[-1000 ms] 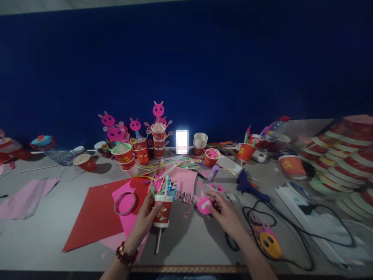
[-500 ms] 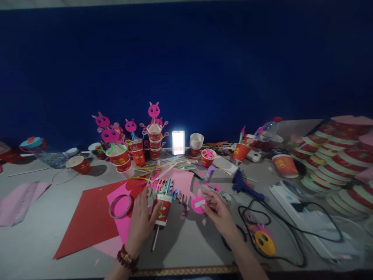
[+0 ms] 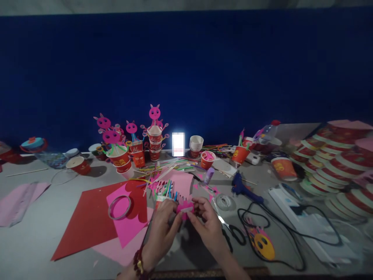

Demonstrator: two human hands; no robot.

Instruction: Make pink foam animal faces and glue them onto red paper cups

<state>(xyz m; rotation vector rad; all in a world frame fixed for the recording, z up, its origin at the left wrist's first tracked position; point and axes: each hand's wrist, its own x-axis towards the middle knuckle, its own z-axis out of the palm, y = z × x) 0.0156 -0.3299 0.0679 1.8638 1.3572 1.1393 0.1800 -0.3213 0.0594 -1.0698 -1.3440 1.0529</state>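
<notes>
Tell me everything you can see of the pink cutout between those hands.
The cutout looks like bright pink paper or card: rounded, with paler ear-like tips on top and a whitish strip across the near side. It is held ears-up by the left hand and right hand, which hide parts of its edges.

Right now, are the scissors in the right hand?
No; the scissors lie on the table beside the right hand, whose fingers are on the pink cutout.
</notes>
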